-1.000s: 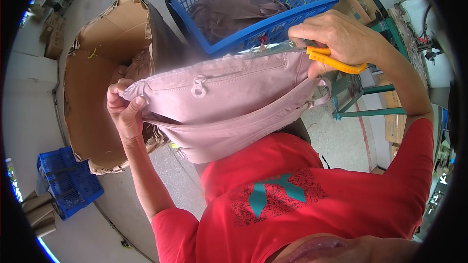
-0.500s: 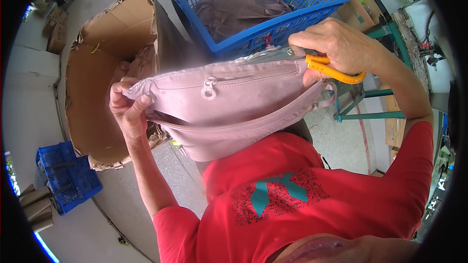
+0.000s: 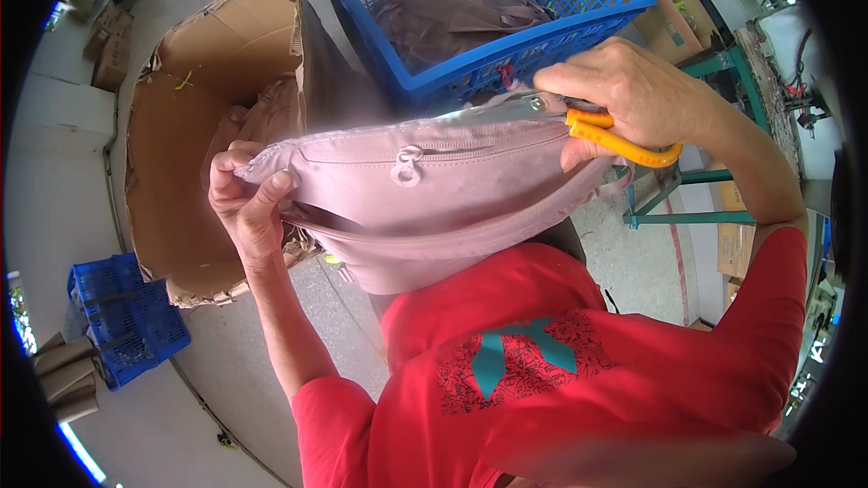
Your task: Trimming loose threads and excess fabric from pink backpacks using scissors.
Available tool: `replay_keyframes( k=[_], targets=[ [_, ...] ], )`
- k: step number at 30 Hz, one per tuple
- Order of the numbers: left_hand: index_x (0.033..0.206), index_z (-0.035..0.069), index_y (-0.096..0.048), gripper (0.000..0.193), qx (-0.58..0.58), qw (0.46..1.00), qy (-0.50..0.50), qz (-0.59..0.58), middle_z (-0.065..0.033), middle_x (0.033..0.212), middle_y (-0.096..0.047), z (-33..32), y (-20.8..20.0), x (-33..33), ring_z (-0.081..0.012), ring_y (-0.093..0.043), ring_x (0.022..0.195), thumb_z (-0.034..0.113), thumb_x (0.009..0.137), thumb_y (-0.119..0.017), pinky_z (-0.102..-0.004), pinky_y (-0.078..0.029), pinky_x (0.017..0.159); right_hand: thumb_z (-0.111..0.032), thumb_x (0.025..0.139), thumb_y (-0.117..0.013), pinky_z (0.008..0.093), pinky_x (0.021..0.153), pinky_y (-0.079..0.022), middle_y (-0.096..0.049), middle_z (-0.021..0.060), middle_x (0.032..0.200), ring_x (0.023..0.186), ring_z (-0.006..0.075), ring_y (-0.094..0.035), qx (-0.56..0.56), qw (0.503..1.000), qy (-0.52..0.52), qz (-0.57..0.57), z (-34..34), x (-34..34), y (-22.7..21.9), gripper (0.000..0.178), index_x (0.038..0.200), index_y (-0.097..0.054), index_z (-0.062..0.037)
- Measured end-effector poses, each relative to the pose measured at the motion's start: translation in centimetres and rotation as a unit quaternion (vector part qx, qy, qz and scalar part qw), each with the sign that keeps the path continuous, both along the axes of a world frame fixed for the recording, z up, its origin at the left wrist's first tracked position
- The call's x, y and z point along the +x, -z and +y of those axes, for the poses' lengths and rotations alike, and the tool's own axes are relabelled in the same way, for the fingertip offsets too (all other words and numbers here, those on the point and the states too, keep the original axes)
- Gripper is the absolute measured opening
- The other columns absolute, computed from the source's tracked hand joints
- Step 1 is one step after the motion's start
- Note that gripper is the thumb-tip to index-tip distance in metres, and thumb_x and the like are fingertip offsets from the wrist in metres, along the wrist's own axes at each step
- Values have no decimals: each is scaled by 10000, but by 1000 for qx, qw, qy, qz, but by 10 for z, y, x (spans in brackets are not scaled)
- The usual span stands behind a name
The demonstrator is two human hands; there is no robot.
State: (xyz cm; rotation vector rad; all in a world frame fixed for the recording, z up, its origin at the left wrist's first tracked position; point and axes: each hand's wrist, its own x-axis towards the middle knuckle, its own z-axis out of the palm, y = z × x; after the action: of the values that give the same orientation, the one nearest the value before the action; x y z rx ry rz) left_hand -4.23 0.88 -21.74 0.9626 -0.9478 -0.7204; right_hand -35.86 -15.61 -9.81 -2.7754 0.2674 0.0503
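- A person in a red shirt (image 3: 542, 398) holds up a pink bag (image 3: 452, 194), stretched sideways between the fingers of both hands, in front of the torso.
- The left hand (image 3: 253, 208) has its fingers pinching the bag's left upper corner, thumb on the near face and the other fingertips behind the edge.
- The right hand (image 3: 628, 95), at the bag's opposite end, has its fingers curled around orange-handled scissors (image 3: 624, 138); its thumb lies against the bag, though whether these fingers pinch the fabric too, one cannot tell.
- From the right fingers, the scissors' metal part points leftward along the bag's upper edge, its round pivot just beside the index finger.
- A looped zipper pull (image 3: 407, 166) hangs on the bag's face, between the two sets of fingers and nearer the left. Below it, just right of the left thumb, a dark opening gapes.
- Beyond the left fingers, a torn-edged cardboard box (image 3: 217, 45) holds crumpled pink fabric (image 3: 271, 117).
- Beyond the right fingers and to their left, a blue basket (image 3: 533, 41) holds mauve fabric pieces (image 3: 452, 18).
- Well apart from the left fingers, lower and farther left, is a blue crate (image 3: 131, 321).
- To the right fingers' lower right, a green metal frame (image 3: 696, 218) stands on the floor (image 3: 624, 262).
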Motion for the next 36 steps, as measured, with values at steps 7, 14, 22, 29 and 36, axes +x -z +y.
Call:
replay_keyframes(
  k=[7, 14, 22, 29, 36],
  targets=[
    [847, 45, -506, 313, -6, 1000, 0, 2, -49, 843, -522, 2, -4, -2, -114, -527, 732, -95, 634, -688, -230, -468, 662, -369, 612, -758, 374, 534, -409, -512, 119, 598, 596, 341, -535, -56, 998, 1, -43, 5, 7, -5, 479, 821, -481, -40],
    [846, 42, -505, 317, -1, 1000, -13, 5, -45, 822, -521, 4, -5, -5, -121, -546, 689, -108, 631, -684, -230, -479, 627, -405, 604, -750, 382, 514, -392, -491, 116, 571, 558, 335, -519, -28, 999, 1, -26, 7, 14, -2, 502, 782, -459, -36],
    [826, 35, -506, 304, -4, 1000, -24, 14, -40, 799, -527, 6, -11, -11, -120, -558, 665, -101, 631, -696, -227, -484, 603, -407, 611, -744, 376, 510, -394, -492, 107, 582, 552, 322, -518, -7, 1000, 18, -12, 11, 16, -7, 483, 781, -472, -45],
    [816, 20, -515, 288, -8, 1000, -24, 1, -35, 758, -531, 8, -15, -15, -117, -550, 651, -81, 634, -715, -224, -463, 613, -462, 571, -751, 409, 583, -410, -520, 128, 656, 647, 345, -537, -44, 999, 6, -10, 15, 28, -10, 566, 832, -477, -41],
    [805, 14, -515, 280, -5, 999, -35, 0, -35, 744, -533, 8, -17, -20, -114, -548, 643, -80, 634, -716, -218, -462, 598, -453, 610, -729, 369, 507, -403, -517, 116, 587, 544, 320, -523, 7, 1000, 5, -9, 18, 36, -7, 514, 772, -480, -33]
  ],
)
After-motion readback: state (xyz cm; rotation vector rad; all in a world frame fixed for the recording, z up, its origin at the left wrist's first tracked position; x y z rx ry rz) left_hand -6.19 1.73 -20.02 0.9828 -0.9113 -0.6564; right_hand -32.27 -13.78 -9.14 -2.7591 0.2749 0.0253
